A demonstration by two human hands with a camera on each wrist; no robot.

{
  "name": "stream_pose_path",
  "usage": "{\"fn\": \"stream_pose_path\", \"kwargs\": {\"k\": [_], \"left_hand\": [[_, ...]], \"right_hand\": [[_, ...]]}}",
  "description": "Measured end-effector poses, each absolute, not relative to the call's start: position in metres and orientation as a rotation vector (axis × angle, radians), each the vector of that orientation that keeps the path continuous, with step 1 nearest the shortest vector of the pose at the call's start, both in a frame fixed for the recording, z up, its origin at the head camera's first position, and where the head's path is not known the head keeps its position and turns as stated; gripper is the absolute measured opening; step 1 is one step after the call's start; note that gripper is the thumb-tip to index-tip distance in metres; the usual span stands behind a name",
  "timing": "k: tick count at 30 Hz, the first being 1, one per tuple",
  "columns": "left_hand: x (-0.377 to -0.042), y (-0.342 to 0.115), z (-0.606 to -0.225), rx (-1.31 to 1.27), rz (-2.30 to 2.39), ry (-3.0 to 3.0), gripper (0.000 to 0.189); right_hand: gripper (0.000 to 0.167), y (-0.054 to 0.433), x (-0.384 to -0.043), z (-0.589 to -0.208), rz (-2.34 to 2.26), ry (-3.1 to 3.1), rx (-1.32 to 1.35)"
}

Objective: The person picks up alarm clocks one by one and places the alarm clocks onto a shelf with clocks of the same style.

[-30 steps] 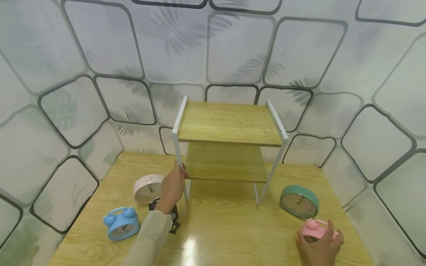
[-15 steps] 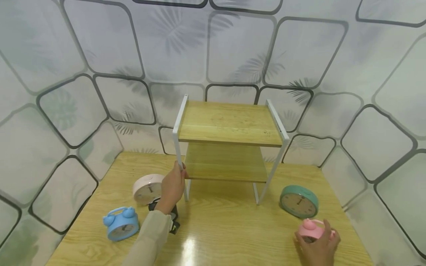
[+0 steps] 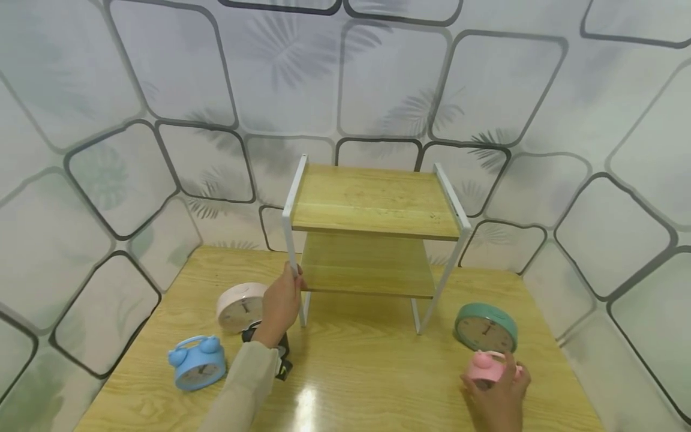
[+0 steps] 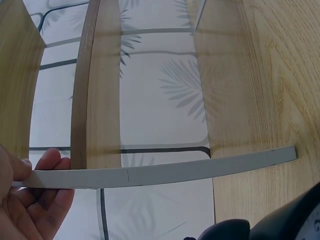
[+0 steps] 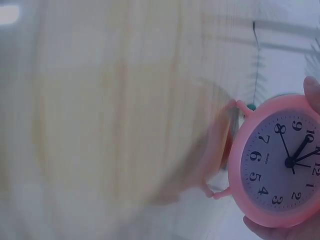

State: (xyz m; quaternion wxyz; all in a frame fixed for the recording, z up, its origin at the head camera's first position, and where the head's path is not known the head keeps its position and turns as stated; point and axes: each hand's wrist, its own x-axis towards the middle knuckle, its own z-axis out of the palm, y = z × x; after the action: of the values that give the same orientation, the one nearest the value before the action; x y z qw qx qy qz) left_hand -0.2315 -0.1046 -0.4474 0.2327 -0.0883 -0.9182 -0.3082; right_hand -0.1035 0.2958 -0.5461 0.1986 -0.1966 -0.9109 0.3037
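Well to the left of the shelf unit [image 3: 375, 201] and nearer the viewer, a blue alarm clock [image 3: 198, 365] with twin bells and a carrying loop stands on the desk [image 3: 351, 378]. Between this clock and the shelf unit, and farther back, is a pale pink round clock [image 3: 236, 311], partly covered by the left hand [image 3: 281, 303]. A black clock [image 4: 280, 220] is near the unit's left front corner; the left wrist view shows only part of its body and dial. The left hand is clamped on the unit's white left front upright [image 4: 165, 176], beside the lower board, thumb on one side and fingers on the other. The shelf unit has two wooden boards in a white frame and stands upright before a patterned wall [image 3: 385, 78]. To its right, a green round clock [image 3: 486, 327] is positioned with its dial toward the viewer. In front of the green clock, right of the shelf unit, is the pink alarm clock [image 3: 483, 367], gripped at its sides by the right hand [image 3: 498, 393]; contact between its feet and the desk cannot be confirmed. The two hands are well apart.
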Motion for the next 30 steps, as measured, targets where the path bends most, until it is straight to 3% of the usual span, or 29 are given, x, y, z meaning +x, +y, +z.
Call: {"fn": "stream_pose_path", "kwargs": {"k": [5, 10, 30], "left_hand": [[-0.231, -0.103, -0.449, -0.232, -0.851, -2.515, 0.005], [-0.23, -0.101, -0.451, -0.23, -0.868, -2.512, 0.005], [-0.23, -0.103, -0.45, -0.222, -0.832, -2.499, 0.005]], "right_hand": [[0.107, 0.284, -0.11, -0.552, 0.807, -2.519, -0.446], [0.117, 0.284, -0.11, -0.562, 0.736, -2.417, -0.322], [0.075, 0.309, -0.134, -0.526, 0.374, -2.462, 0.205]]}}
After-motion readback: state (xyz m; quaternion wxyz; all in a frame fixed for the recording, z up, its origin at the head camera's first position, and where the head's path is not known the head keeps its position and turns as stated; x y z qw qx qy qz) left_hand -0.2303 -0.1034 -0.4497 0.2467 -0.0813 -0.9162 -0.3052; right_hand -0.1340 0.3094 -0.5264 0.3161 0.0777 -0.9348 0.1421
